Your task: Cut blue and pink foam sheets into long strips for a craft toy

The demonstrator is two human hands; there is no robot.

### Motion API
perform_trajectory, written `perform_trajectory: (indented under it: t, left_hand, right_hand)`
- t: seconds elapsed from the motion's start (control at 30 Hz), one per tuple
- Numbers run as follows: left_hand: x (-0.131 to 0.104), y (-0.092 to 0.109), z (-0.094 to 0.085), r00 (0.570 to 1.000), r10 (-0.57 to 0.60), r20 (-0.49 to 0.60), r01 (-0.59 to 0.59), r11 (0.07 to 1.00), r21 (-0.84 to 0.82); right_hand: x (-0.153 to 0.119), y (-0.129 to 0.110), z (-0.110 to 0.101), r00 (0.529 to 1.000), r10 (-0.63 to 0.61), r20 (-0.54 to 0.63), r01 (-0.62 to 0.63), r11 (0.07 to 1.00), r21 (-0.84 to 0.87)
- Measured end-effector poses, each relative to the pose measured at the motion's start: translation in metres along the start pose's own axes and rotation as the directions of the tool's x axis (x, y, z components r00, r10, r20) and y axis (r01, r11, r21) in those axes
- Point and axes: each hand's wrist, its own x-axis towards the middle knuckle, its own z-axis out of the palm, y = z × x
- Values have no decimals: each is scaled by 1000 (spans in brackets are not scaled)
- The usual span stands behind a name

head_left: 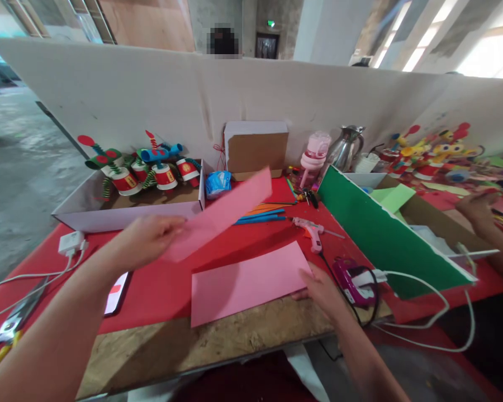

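Observation:
My left hand [153, 241] is closed on the near end of a pink paper strip [230, 209], which slants up to the right above the table and is a little blurred. A second sheet of pink paper [245, 282] lies low over the table's front edge. My right hand [318, 287] pinches that sheet at its right end, thumb on top and fingers beneath. Beyond the papers lie blue strips [262, 216] and a pink hot glue gun [312, 230]. Close to my left forearm is a phone [116, 293], partly hidden.
A white box [129, 219] holds several cup figures. Scissors [14, 324] lie at left near a white charger [71, 243]. At right stand a green panel [385, 234] and a purple power socket [354, 285] with cables. Another person's hand [480, 212] is at far right.

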Motion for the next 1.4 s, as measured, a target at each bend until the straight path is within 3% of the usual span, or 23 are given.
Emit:
perform_trajectory:
  t: [0.07,0.17,0.23,0.3,0.4,0.5,0.63,0.73,0.83,0.9,0.93,1.0,1.07,1.13,1.2,1.27,1.4]
  left_hand:
    - [24,20,-10,985,-27,-168,35,998,46]
    - [77,58,11,959,1,-284,55,981,187]
    - [112,76,39,970,107,-219,-42,959,281]
    - [138,83,66,979,136,-154,-87,952,292]
    - [149,79,87,986,143,-86,-114,954,278]
    - [116,72,90,981,183,-61,-163,956,246]
    - [28,80,99,945,324,42,-326,945,39]
    - [-27,90,113,970,204,129,-210,977,32]
    - [-50,91,123,986,104,132,-114,991,70]
    - [-51,88,123,987,107,122,-117,990,81]
    - [-50,87,122,986,111,122,-122,989,87]
    - [-47,88,119,985,108,133,-122,988,99]
    - [-45,91,115,984,98,149,-115,987,109]
    - [-46,92,113,982,106,156,-122,988,98]
    - [-50,86,112,981,115,157,-126,990,65]
    - [-57,69,110,985,80,153,-86,996,31]
    - [-74,20,102,993,-71,98,83,989,-121]
  right_hand:
    - [0,-3,3,999,32,15,-33,999,40]
    - [3,-6,12,997,67,36,-71,992,104]
    - [6,-7,19,996,75,48,-81,988,133]
    - [9,-7,25,995,81,55,-88,987,138]
    - [11,-8,27,995,83,53,-89,988,124]
    - [10,-9,25,997,63,53,-69,989,131]
    - [9,-9,31,995,42,85,-54,988,142]
    - [9,-7,36,988,42,146,-55,995,85]
    - [6,-7,30,997,-30,73,42,985,-170]
    - [3,-10,22,960,-280,-2,248,855,-456]
    - [2,-12,19,901,-434,30,368,725,-582]
    - [0,-16,21,751,-610,253,580,425,-696]
    - [0,-19,30,644,-578,501,716,226,-660]
    - [4,-18,41,611,-486,626,764,152,-627]
    - [11,-14,44,633,-444,635,752,156,-641]
    - [19,-11,38,677,-448,584,719,230,-656]
    - [31,-10,19,805,-436,402,591,530,-608]
